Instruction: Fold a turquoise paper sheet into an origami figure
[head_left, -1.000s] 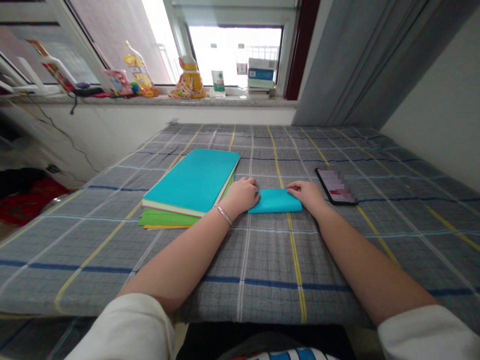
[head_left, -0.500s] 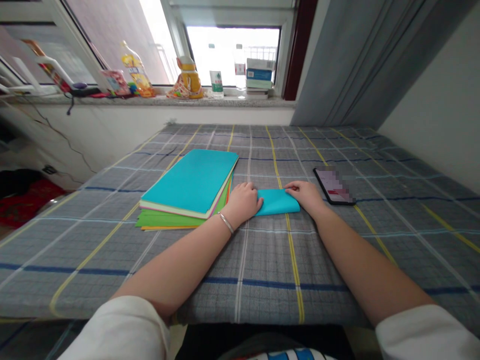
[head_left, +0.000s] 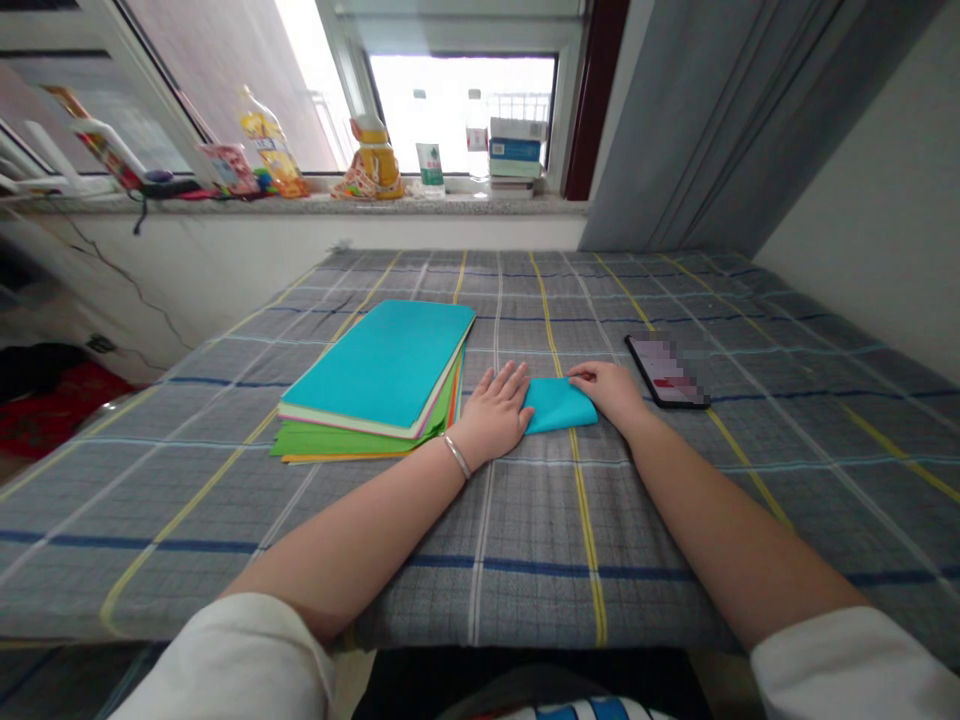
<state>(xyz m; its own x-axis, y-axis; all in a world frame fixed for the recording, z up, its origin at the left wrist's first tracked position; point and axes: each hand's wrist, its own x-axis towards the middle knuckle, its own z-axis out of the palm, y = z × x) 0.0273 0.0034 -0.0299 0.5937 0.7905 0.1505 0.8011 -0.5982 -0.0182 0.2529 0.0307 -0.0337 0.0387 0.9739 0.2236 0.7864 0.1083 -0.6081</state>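
A folded piece of bright blue paper (head_left: pixel 559 405) lies on the plaid cloth in front of me. My left hand (head_left: pixel 496 412), with a silver bangle at the wrist, rests flat over its left end, fingers stretched out and slightly apart. At the far right corner of the paper, my right hand (head_left: pixel 606 388) pinches the edge between thumb and fingers. Left of my left hand is a stack of coloured paper (head_left: pixel 382 360), blue on top, with green and orange sheets sticking out below.
A phone (head_left: pixel 667 372) lies to the right of my right hand. Grey plaid cloth (head_left: pixel 525 520) covers the surface. Beyond it, a windowsill (head_left: pixel 300 203) holds bottles (head_left: pixel 274 150), a yellow cup (head_left: pixel 377 160), a tube (head_left: pixel 430 170) and stacked boxes (head_left: pixel 516 150). A grey curtain (head_left: pixel 697 120) hangs at right.
My left hand has gone from curled fingers to flattened, spread ones and shifted slightly right over the paper. My right hand keeps its pinch in nearly the same place.
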